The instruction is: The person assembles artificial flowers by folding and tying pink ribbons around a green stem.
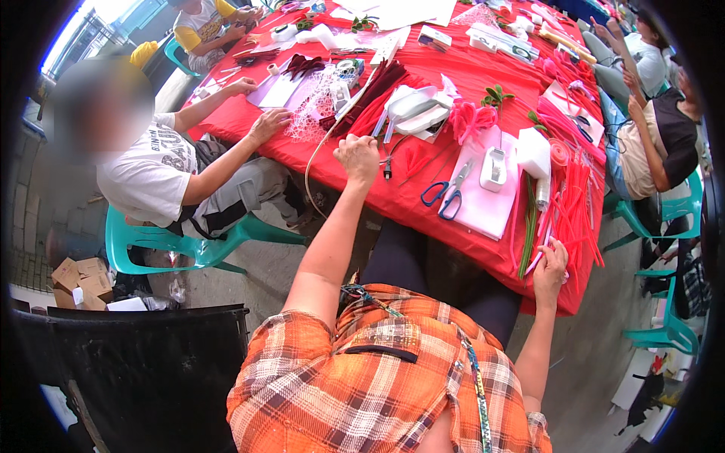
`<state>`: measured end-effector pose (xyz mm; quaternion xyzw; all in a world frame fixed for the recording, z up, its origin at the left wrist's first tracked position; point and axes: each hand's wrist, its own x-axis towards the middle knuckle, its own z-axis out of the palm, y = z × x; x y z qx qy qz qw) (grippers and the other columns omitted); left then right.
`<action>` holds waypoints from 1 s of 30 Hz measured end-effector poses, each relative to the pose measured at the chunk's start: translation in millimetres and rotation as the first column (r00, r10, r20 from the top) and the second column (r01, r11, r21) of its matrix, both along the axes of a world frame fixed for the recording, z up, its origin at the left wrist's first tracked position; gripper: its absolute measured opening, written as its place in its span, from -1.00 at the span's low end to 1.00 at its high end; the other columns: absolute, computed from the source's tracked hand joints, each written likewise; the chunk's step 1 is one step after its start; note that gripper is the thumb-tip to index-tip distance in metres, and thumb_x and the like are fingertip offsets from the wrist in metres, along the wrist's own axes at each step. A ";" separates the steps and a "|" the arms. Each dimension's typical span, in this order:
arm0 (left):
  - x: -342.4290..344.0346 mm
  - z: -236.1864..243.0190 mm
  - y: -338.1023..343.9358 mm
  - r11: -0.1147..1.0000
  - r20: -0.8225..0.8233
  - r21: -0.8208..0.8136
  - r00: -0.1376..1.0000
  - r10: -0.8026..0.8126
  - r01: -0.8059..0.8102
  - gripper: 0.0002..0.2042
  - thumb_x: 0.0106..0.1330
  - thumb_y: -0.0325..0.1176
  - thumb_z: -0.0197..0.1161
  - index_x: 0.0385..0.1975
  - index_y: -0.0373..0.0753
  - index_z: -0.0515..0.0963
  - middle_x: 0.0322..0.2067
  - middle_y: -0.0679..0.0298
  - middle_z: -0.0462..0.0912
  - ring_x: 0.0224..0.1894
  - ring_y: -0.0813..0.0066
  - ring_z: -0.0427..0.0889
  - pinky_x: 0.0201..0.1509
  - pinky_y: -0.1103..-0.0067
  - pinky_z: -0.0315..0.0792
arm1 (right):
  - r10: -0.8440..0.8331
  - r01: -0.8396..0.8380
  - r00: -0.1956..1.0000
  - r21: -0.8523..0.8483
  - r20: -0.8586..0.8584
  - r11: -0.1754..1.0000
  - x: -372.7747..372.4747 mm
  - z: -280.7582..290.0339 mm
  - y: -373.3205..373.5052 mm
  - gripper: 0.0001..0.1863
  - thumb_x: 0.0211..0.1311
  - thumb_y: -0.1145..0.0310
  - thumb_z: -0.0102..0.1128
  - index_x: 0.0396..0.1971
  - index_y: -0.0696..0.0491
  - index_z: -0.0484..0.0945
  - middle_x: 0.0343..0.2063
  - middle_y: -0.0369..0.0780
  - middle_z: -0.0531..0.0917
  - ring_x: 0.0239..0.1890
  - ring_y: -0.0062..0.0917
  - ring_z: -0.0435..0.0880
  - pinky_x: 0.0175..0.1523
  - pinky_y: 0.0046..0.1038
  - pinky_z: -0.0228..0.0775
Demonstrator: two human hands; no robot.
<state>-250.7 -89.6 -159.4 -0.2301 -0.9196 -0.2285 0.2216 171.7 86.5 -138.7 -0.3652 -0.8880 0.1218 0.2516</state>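
Note:
My left hand [357, 160] is closed in a fist at the front edge of the red-covered table [325, 162]; whatever it may hold is hidden. A black plug on a cord [388, 171] lies just right of it. At the table's right front corner, my right hand [551, 270] has its fingers closed on a thin pale stick [539, 258], next to green stems [526, 234] and a bundle of pink fuzzy strips [578, 219]. Between my hands, blue-handled scissors [445, 198] and a white tape dispenser [495, 170] rest on pale pink sheets [479, 214].
A white foam block [534, 153], a pink bow [472, 121] and a white device [415, 109] stand farther in. At left, another person [158, 158] sits on a green chair [136, 241], hands over the table. More people sit at the far left and right.

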 end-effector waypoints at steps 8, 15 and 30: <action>-24.4 -9.2 10.8 0.955 -0.061 -0.230 0.977 -0.205 0.187 -0.85 0.07 -0.26 0.13 -0.54 -0.10 0.64 -0.32 0.28 0.45 -0.15 0.30 0.38 -0.09 0.35 0.19 | 0.055 -0.054 0.998 0.011 -0.025 0.998 -15.4 0.6 -5.2 -0.80 -0.05 0.70 0.02 -0.39 0.17 0.53 -0.06 -0.10 0.47 0.10 -0.21 0.34 0.18 -0.27 0.21; -37.7 -0.7 15.1 0.870 0.066 -0.459 0.984 -0.168 0.180 -0.79 0.08 -0.29 0.10 -0.43 -0.21 0.64 -0.23 0.21 0.49 -0.10 0.29 0.40 -0.04 0.32 0.18 | 0.069 -0.067 0.997 0.043 -0.028 0.997 -13.4 1.7 -3.9 -0.81 -0.06 0.69 0.03 -0.40 0.17 0.53 -0.08 -0.10 0.48 0.09 -0.22 0.35 0.18 -0.26 0.21; -83.0 67.0 -9.1 0.917 0.940 0.047 0.293 -0.174 0.396 -0.82 -0.10 -0.31 0.27 -0.68 -0.31 0.54 -0.75 0.32 0.47 -0.79 0.64 0.30 -0.75 0.65 0.16 | 0.007 -0.008 1.000 0.069 0.015 0.998 -3.9 2.6 -2.2 -0.81 0.00 0.65 0.05 -0.35 0.13 0.53 -0.05 -0.12 0.47 0.12 -0.21 0.32 0.21 -0.25 0.18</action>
